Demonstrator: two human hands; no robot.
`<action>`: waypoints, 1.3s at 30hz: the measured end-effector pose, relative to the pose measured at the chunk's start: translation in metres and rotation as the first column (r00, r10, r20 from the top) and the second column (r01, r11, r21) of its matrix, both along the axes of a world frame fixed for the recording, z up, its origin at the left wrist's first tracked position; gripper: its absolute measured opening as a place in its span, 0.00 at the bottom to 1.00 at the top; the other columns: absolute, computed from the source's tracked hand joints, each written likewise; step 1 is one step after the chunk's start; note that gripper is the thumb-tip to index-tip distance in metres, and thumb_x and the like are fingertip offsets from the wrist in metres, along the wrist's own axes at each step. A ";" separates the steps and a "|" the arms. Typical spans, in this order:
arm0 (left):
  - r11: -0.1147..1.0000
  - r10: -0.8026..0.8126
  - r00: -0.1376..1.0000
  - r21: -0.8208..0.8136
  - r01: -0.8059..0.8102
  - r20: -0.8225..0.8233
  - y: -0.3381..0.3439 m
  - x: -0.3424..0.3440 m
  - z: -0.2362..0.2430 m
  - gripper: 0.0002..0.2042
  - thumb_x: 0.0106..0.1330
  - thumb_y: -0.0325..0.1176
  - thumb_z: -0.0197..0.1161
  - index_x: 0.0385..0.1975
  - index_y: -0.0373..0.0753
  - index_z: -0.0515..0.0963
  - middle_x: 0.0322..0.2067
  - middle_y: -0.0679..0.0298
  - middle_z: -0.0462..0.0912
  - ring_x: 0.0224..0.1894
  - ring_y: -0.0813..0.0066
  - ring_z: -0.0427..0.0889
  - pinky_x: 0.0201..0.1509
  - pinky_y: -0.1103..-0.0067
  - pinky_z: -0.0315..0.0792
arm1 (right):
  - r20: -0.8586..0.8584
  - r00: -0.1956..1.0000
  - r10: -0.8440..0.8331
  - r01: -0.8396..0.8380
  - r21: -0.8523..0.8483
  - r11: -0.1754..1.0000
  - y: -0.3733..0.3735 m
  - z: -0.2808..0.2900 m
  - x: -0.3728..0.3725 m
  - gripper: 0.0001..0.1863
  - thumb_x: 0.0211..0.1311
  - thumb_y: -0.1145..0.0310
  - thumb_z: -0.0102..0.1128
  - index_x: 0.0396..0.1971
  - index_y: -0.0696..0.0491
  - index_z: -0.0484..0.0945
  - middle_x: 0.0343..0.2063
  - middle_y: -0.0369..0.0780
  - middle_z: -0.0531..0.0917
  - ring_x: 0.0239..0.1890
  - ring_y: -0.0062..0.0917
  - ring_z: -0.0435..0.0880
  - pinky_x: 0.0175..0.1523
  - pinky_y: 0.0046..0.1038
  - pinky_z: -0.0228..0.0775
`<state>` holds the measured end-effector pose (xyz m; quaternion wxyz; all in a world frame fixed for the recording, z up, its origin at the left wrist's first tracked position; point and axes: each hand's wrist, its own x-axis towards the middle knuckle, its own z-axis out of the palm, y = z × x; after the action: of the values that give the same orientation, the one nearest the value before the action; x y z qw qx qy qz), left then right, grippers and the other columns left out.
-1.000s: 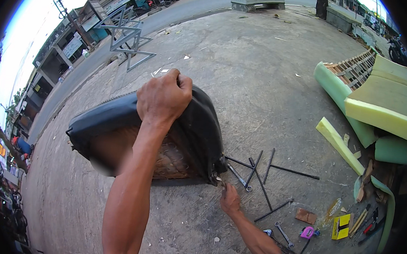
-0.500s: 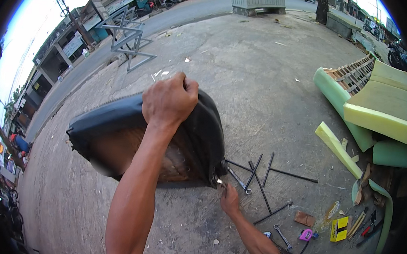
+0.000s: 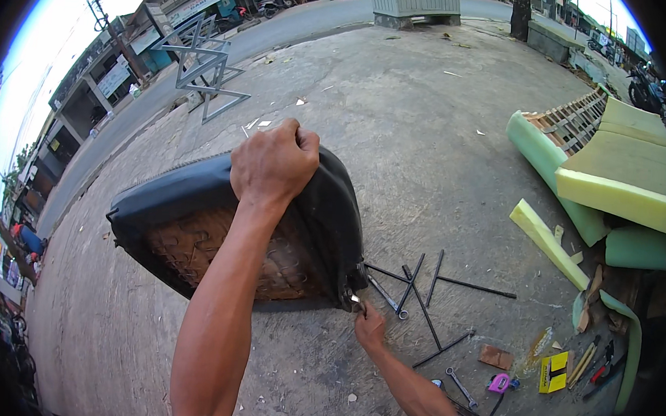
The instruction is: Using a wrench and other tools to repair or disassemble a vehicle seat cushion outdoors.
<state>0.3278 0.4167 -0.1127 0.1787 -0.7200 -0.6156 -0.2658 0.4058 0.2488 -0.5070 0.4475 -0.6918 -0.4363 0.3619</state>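
Note:
A black-covered seat cushion (image 3: 162, 194) rests on edge on the concrete, its worn brown underside with a spring-like frame facing me. My left hand (image 3: 275, 162) is closed over the top of the cushion, near its right end. Down at the cushion's lower right corner, my right hand (image 3: 370, 328) grips a small metal tool (image 3: 356, 303), whose end is against that corner; its exact kind is unclear. Just right of it lie black T-handled wrenches (image 3: 477, 287) and a combination spanner (image 3: 389, 295) with a ring end.
Green and yellow foam pieces (image 3: 612, 191) lie with a slatted frame at right. A pink tape measure (image 3: 500, 383), yellow box (image 3: 554, 372) and pliers (image 3: 604, 362) lie lower right. A grey metal stand (image 3: 200, 66) stands beside the road; a grey cabinet (image 3: 414, 5) is beyond.
My left hand and the cushion's top have shifted slightly right since a second ago. The right hand stays at the lower corner with the metal tool.

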 end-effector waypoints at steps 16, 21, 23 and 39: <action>0.999 0.037 0.999 -0.010 -0.038 -0.020 0.004 -0.001 0.000 0.17 0.64 0.45 0.53 0.33 0.41 0.86 0.28 0.47 0.86 0.35 0.46 0.87 0.44 0.58 0.79 | -0.033 0.994 0.105 -0.108 -0.115 0.987 0.005 0.003 0.000 0.11 0.68 0.70 0.51 0.44 0.58 0.78 0.38 0.54 0.84 0.44 0.52 0.84 0.47 0.46 0.72; 1.000 0.007 1.000 0.011 -0.007 -0.013 0.003 0.004 -0.001 0.17 0.64 0.45 0.54 0.33 0.41 0.86 0.29 0.48 0.87 0.35 0.46 0.87 0.44 0.59 0.79 | 0.048 0.998 -0.044 0.048 -0.100 0.994 0.004 -0.004 -0.015 0.10 0.68 0.70 0.54 0.45 0.58 0.74 0.39 0.55 0.83 0.44 0.54 0.83 0.47 0.48 0.72; 1.000 0.023 0.999 0.007 -0.023 -0.025 0.000 0.002 0.000 0.17 0.64 0.45 0.53 0.32 0.41 0.86 0.30 0.48 0.87 0.34 0.46 0.87 0.43 0.59 0.79 | 0.001 0.999 -0.053 0.053 -0.073 0.996 0.000 -0.003 -0.010 0.12 0.67 0.71 0.56 0.48 0.57 0.72 0.37 0.56 0.83 0.44 0.54 0.83 0.47 0.49 0.72; 1.000 0.021 1.000 0.018 -0.020 -0.022 0.005 0.001 -0.003 0.17 0.64 0.45 0.54 0.34 0.41 0.86 0.28 0.47 0.86 0.35 0.45 0.87 0.44 0.58 0.79 | -0.205 0.979 -0.009 0.020 0.052 0.998 0.008 -0.002 -0.004 0.15 0.67 0.74 0.58 0.52 0.56 0.71 0.39 0.53 0.85 0.41 0.44 0.87 0.47 0.41 0.74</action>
<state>0.3283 0.4214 -0.1156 0.1948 -0.7150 -0.6184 -0.2614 0.4021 0.2564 -0.5095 0.5110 -0.6418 -0.3925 0.4158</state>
